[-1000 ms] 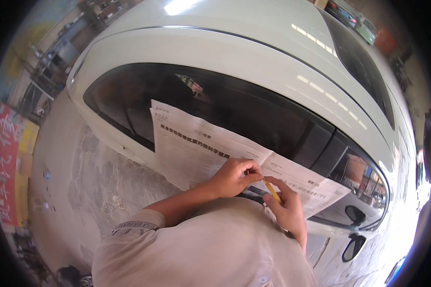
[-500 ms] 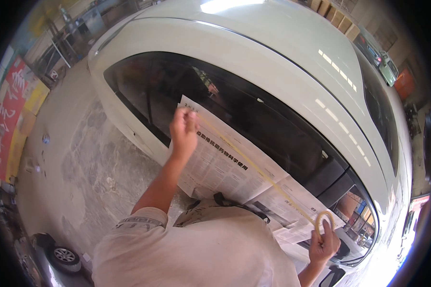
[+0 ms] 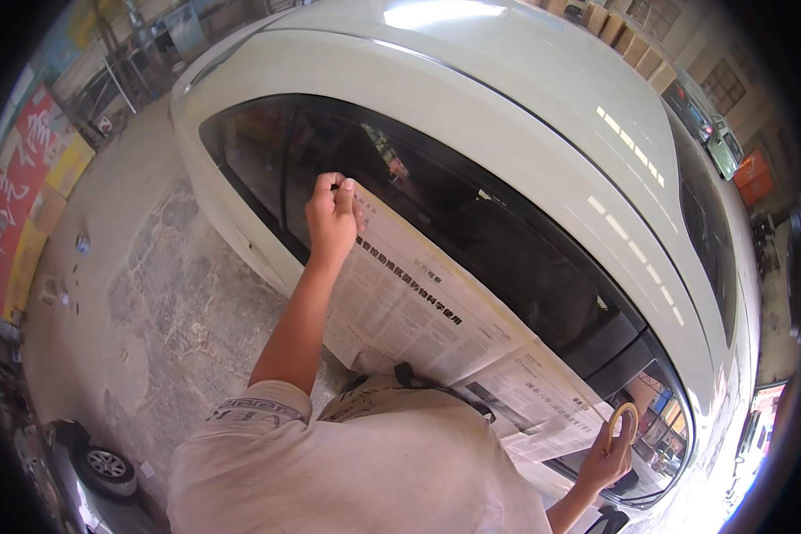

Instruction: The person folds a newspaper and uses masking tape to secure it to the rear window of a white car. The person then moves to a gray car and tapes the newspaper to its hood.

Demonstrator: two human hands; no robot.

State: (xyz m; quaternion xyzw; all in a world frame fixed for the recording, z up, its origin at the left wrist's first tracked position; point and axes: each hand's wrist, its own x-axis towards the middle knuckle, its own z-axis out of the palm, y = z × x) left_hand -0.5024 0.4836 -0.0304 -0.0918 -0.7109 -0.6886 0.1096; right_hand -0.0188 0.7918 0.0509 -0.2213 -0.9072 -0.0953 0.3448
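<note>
Workshop floor (image 3: 178,294): grey, patched and stained concrete, left of the car.
Red-and-yellow banner (image 3: 13,205): on the far left, with large characters along it.
Car (image 3: 543,98): pale, its roof curving across the upper view, a row of bright reflections on the right of it.
Side window (image 3: 481,209): dark and glossy, its upper part bare.
Newspaper (image 3: 418,311): spread slantwise over the lower part of the side window, from the left hand down to near the right one, with a crease between its pages.
Tape strip (image 3: 452,267): thin and yellowish, running along the newspaper's upper edge.
Left hand (image 3: 334,218): at the newspaper's upper left corner, thumb and fingers pinched together on the end of the tape strip.
Right hand (image 3: 606,460): near the newspaper's lower right end, fingers clamped on the tape roll.
Tape roll (image 3: 634,418): a yellowish ring, standing up from the right fingers in front of the glass.
Wheel (image 3: 107,465): black tyre and silver rim, at lower left.
Green vehicle (image 3: 725,153): far off at upper right.
</note>
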